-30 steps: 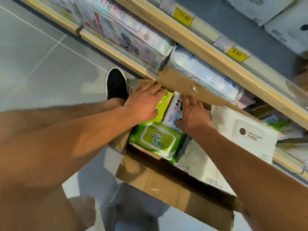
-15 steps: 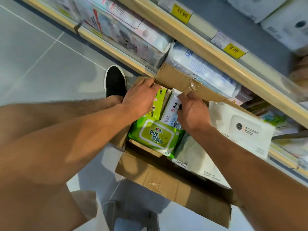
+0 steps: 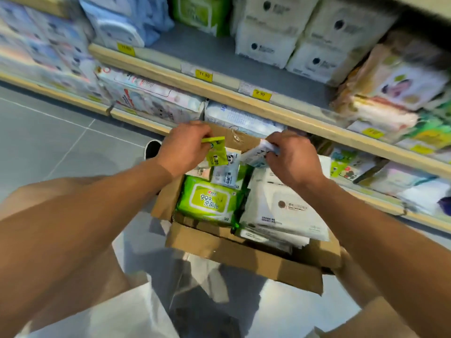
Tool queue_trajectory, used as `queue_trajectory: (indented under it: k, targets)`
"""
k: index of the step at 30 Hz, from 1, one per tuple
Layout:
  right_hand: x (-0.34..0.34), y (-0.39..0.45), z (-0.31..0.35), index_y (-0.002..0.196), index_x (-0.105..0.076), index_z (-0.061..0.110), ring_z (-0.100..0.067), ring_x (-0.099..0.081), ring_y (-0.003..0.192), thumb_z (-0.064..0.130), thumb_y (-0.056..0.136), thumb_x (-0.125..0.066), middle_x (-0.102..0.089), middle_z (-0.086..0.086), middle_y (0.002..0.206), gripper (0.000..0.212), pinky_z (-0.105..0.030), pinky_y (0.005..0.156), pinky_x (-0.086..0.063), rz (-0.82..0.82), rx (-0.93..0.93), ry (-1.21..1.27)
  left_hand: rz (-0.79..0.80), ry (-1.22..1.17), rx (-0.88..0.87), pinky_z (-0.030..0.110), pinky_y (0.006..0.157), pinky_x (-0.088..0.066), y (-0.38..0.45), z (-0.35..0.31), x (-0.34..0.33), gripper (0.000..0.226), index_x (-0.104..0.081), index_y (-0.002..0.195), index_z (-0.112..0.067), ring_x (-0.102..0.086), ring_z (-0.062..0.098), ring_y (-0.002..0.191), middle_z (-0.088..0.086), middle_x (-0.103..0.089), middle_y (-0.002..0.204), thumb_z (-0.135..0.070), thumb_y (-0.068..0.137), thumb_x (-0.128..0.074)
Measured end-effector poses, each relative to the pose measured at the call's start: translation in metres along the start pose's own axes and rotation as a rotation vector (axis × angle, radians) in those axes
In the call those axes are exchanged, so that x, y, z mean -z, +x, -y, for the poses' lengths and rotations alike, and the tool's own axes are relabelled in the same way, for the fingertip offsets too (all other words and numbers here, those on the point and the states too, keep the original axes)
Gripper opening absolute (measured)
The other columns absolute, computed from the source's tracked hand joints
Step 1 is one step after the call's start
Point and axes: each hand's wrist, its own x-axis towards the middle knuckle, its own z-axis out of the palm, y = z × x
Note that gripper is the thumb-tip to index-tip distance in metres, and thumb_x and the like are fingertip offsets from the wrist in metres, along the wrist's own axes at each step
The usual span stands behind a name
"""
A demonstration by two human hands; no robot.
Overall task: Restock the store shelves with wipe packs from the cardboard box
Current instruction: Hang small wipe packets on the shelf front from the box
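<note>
An open cardboard box (image 3: pixel 234 254) sits on the floor in front of me, full of wipe packs. A large green pack (image 3: pixel 207 200) lies at its left and a large white pack (image 3: pixel 285 211) at its right. My left hand (image 3: pixel 184 146) is raised above the box's far end and grips a small green wipe pack (image 3: pixel 216 154). My right hand (image 3: pixel 294 159) is level with it and grips a small white and blue wipe pack (image 3: pixel 257 152). More small packs (image 3: pixel 225 175) stand in the box beneath the hands.
Store shelves (image 3: pixel 244 98) with yellow price tags run across the view behind the box. White packs (image 3: pixel 268 42) fill the upper shelf, with a bare grey patch (image 3: pixel 195 47) beside them. The lower shelves hold assorted packs. My shoe (image 3: pixel 151 148) rests on the grey tiled floor at left.
Both hands have lifted out of the box, each with a small pack in its grip. The view has tilted up, so more of the shelves shows.
</note>
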Motion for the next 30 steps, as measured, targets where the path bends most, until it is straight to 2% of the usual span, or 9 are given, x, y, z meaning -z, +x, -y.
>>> queue_trajectory:
  k: [2,5,7,13,16,20,25,30]
  targets:
    - [0.022,-0.014,-0.014,0.081,-0.058,0.019,-0.036,-0.058,0.083,0.015,0.080,-0.057,-0.062,-0.010,0.088,0.004,-0.038,0.065,-0.048,-0.062,-0.021,0.000,-0.037,-0.015,-0.043,0.036,0.075,-0.046,0.005,-0.030,0.012,0.017,-0.067,0.100,-0.014,-0.059,0.030,0.094,0.009,-0.064,0.099,-0.014,0.083,-0.065]
    - [0.054,-0.037,-0.043,0.092,-0.066,0.014,-0.036,-0.058,0.084,0.014,0.080,-0.058,-0.063,-0.010,0.093,0.014,-0.039,0.067,-0.050,-0.145,-0.081,-0.014,-0.056,-0.030,-0.127,0.034,0.072,-0.046,0.016,-0.079,0.019,0.015,-0.068,0.098,-0.014,-0.059,0.028,0.090,0.006,-0.063,0.097,-0.013,0.083,-0.065]
    - [0.073,-0.054,-0.065,0.096,-0.067,0.013,-0.037,-0.059,0.083,0.013,0.079,-0.059,-0.063,-0.011,0.093,0.018,-0.042,0.067,-0.051,-0.194,-0.124,-0.029,-0.059,-0.037,-0.189,0.034,0.076,-0.046,0.024,-0.111,0.016,0.014,-0.067,0.096,-0.015,-0.058,0.027,0.092,0.004,-0.064,0.097,-0.013,0.082,-0.066]
    - [0.109,-0.105,-0.145,0.101,-0.070,0.011,-0.039,-0.058,0.084,0.008,0.081,-0.062,-0.062,-0.013,0.095,0.021,-0.041,0.063,-0.051,-0.277,-0.259,-0.062,-0.029,-0.106,-0.347,0.036,0.076,-0.047,0.049,-0.204,-0.020,0.013,-0.068,0.091,-0.018,-0.057,0.023,0.086,-0.003,-0.062,0.087,-0.014,0.079,-0.068]
    - [0.115,-0.124,-0.188,0.103,-0.070,0.012,-0.039,-0.058,0.088,0.009,0.081,-0.062,-0.062,-0.013,0.097,0.024,-0.043,0.066,-0.052,-0.302,-0.344,-0.092,-0.004,-0.133,-0.391,0.031,0.073,-0.042,0.059,-0.242,-0.049,0.013,-0.069,0.092,-0.018,-0.057,0.022,0.085,-0.003,-0.062,0.086,-0.014,0.079,-0.069]
    - [0.106,-0.136,-0.240,0.104,-0.071,0.010,-0.039,-0.059,0.088,0.007,0.081,-0.062,-0.063,-0.014,0.097,0.025,-0.044,0.069,-0.054,-0.320,-0.424,-0.107,0.055,-0.141,-0.421,0.031,0.076,-0.044,0.075,-0.276,-0.095,0.015,-0.069,0.095,-0.017,-0.058,0.021,0.088,0.000,-0.066,0.095,-0.015,0.081,-0.068]
    - [0.070,-0.135,-0.293,0.101,-0.072,0.008,-0.042,-0.058,0.087,0.005,0.080,-0.067,-0.066,-0.016,0.094,0.023,-0.043,0.066,-0.053,-0.307,-0.427,-0.151,0.130,-0.127,-0.464,0.033,0.077,-0.046,0.094,-0.287,-0.150,0.015,-0.068,0.095,-0.016,-0.059,0.023,0.089,0.001,-0.065,0.094,-0.013,0.080,-0.068]
    - [0.020,-0.113,-0.338,0.094,-0.074,0.010,-0.040,-0.059,0.071,0.006,0.072,-0.069,-0.067,-0.012,0.083,0.023,-0.043,0.067,-0.051,-0.286,-0.376,-0.226,0.202,-0.049,-0.438,0.036,0.079,-0.048,0.120,-0.280,-0.202,0.017,-0.067,0.098,-0.016,-0.059,0.026,0.092,0.004,-0.064,0.096,-0.013,0.082,-0.066]
